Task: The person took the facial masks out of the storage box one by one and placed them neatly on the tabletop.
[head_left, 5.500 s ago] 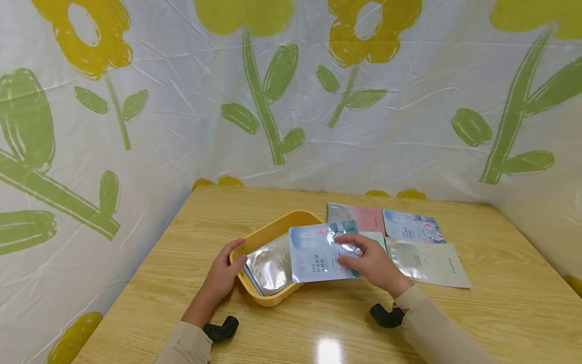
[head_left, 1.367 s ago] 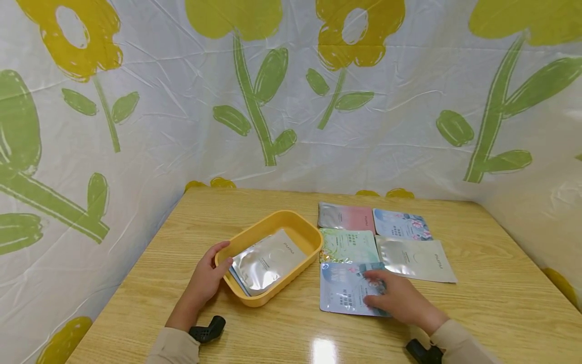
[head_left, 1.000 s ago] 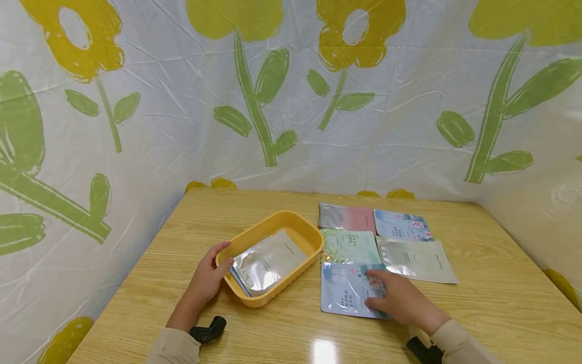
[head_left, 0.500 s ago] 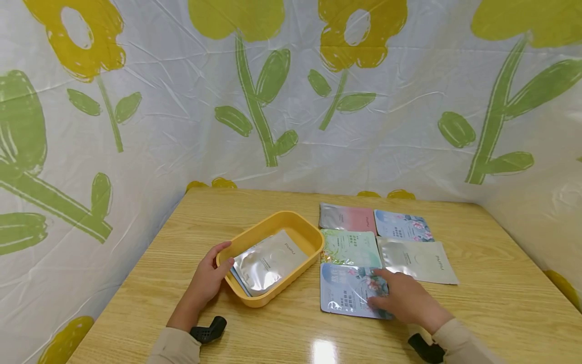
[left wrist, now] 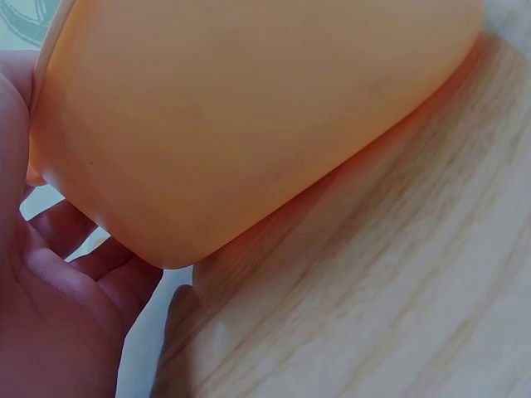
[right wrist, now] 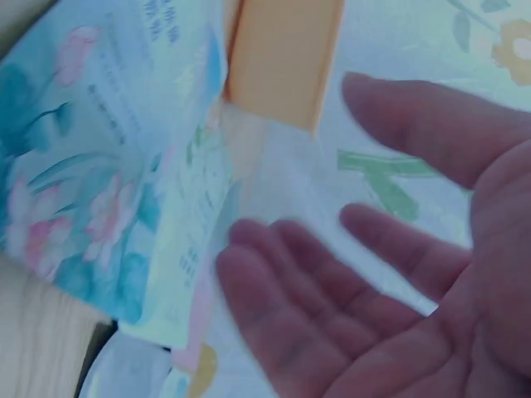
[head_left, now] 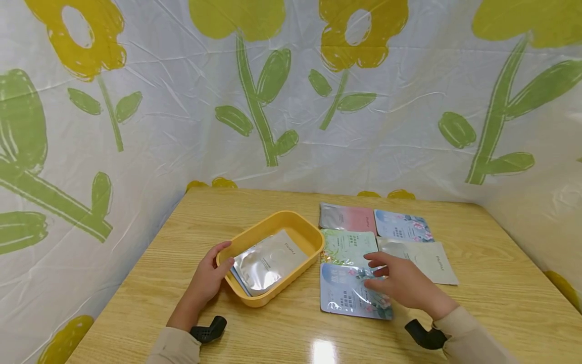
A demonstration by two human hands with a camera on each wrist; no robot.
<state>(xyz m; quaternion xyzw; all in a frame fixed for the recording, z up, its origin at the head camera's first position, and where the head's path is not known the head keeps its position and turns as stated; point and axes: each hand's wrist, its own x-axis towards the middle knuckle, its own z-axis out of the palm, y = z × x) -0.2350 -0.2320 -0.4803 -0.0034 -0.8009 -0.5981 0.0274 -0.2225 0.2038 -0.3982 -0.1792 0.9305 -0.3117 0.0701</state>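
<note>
My left hand (head_left: 206, 275) holds the near left end of a yellow plastic tray (head_left: 313, 235), thumb over the rim and fingers outside. In the left wrist view, the tray's outer wall (left wrist: 265, 108) fills much of the picture beside the fingers. A silvery sheet mask packet (head_left: 273, 260) lies inside, with a blue edge showing under it. Above a blue floral sheet mask packet (head_left: 345, 296) on the table hovers my right hand (head_left: 404, 283), fingers parted and holding nothing. The right wrist view shows that blue packet (right wrist: 83, 157) apart from the fingers.
Behind the blue packet lie a green packet (head_left: 347, 245), a silver one (head_left: 436, 260), a pink one (head_left: 352, 217) and another blue floral one (head_left: 402, 225). The wooden table (head_left: 254, 333) ends at a flower-printed cloth (head_left: 182, 126) at the back and sides.
Earlier my right hand carried the blue packet from over the tray and laid it on the table before the green one. Now it has let go and lifted. My left hand stays on the tray.
</note>
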